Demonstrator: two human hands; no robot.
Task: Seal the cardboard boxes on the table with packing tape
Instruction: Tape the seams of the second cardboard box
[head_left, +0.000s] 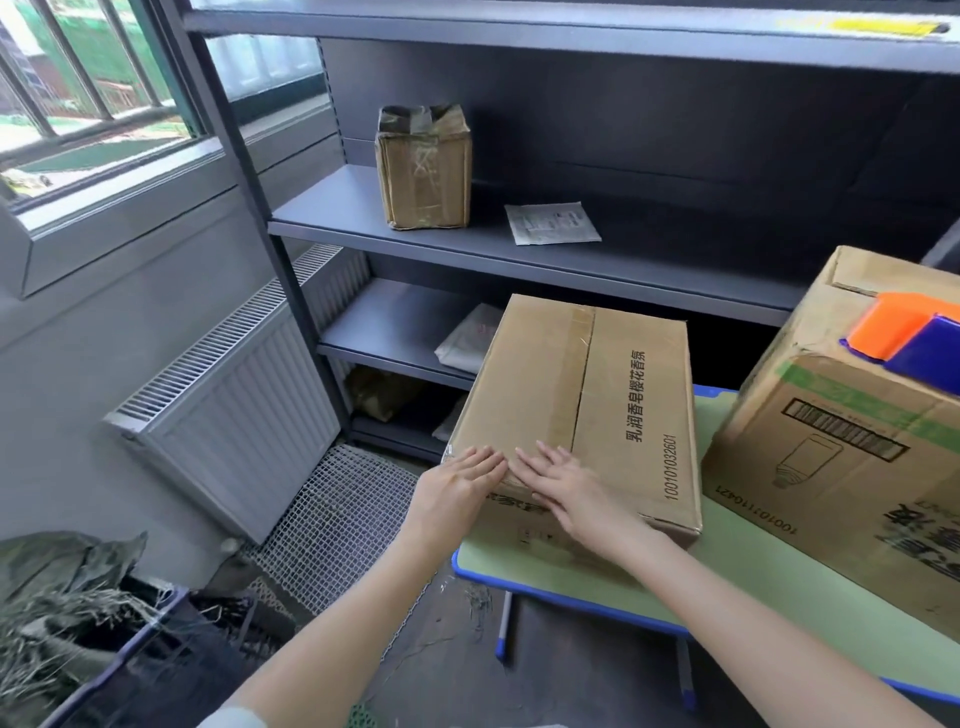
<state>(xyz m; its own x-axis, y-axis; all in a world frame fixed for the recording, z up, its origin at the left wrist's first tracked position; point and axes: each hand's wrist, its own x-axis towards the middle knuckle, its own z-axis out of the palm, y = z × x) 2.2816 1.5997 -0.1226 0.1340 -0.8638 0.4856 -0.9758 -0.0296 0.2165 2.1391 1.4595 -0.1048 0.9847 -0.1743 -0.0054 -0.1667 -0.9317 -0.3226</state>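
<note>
On the green table (571, 577), the flat cardboard box (623, 389) is pressed at its near edge by the left hand (457, 483) and the right hand (566, 483), fingers laid straight, nothing gripped; a larger carton (831, 467) is set just beside it.

The left hand (457, 488) and right hand (566, 491) were bare, as were both long forearms. A pale, light-grey sleeve (231, 719) capped the left arm at the end farthest from the cardboard box (576, 395).
</note>
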